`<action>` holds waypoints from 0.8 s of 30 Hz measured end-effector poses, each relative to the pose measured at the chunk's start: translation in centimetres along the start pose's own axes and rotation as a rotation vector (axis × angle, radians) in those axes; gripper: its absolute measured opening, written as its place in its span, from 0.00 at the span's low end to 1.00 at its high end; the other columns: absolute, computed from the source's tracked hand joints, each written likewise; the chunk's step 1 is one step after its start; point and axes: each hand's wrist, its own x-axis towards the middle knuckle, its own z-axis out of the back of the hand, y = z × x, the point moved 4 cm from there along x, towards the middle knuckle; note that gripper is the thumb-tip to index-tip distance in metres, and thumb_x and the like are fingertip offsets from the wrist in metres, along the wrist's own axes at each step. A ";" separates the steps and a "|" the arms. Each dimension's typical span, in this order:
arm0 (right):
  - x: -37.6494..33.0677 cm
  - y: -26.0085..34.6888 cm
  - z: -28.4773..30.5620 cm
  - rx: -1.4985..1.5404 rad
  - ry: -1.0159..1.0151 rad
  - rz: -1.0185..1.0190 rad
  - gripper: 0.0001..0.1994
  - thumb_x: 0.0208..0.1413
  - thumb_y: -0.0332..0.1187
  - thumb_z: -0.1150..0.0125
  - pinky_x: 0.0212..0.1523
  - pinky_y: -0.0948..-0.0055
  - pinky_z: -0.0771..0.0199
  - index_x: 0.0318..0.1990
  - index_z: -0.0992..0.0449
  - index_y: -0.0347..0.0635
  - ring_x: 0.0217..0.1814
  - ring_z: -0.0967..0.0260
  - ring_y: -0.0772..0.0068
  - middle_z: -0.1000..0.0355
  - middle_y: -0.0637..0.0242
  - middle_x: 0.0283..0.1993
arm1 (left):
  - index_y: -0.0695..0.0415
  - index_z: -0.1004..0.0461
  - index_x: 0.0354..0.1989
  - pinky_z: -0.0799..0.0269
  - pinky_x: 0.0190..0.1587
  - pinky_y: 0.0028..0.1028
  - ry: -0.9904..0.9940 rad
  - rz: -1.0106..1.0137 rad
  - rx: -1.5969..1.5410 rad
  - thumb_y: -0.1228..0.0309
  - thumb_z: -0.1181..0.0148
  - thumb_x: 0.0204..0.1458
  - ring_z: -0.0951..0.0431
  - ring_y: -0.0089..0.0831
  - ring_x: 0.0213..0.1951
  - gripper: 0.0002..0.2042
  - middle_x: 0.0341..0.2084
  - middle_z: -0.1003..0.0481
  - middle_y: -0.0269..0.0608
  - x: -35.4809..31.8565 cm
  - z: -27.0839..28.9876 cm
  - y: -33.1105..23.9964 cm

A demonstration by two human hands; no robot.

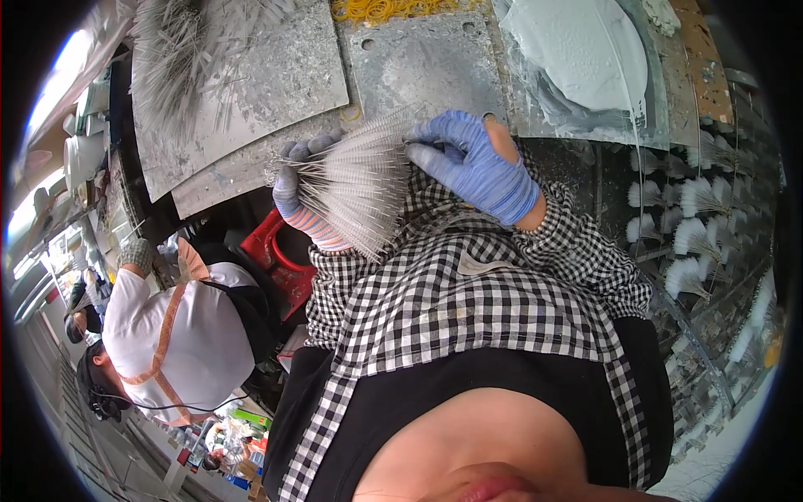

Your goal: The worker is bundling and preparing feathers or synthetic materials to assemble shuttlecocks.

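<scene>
Head view: the left grip point(293, 203), in a striped, greyed glove, is clenched around the gathered end of a strand bundle point(364, 180), whose pale, wiry lengths fan out rightward in front of the checked apron point(468, 309), just off the near edge of the table point(238, 171). The right grip point(485, 171), in a torn blue glove, has its fingertips at the fan's upper edge; whether it pinches any strands I cannot tell.

Good handling here seems to call for a steady squeeze at the gathered end, so nothing slips, and a light touch on the free tips, spreading them evenly without bending or plucking them.

Farther out, the table carries a loose strand pile point(180, 63) at left, yellow bands point(389, 10) at the far side and white paste point(581, 54) at right. Finished-looking fans point(698, 201) fill the right side; a co-worker point(201, 343) sits left.
</scene>
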 end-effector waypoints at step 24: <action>0.6 -3.0 0.1 0.820 0.054 -0.072 0.17 0.69 0.45 0.42 0.27 0.83 0.24 0.52 0.23 0.40 0.27 0.31 0.84 0.23 0.66 0.37 | 0.58 0.25 0.59 0.41 0.68 0.62 0.061 0.149 -0.335 0.49 0.51 0.63 0.28 0.57 0.62 0.27 0.61 0.28 0.60 -0.1 1.6 -0.1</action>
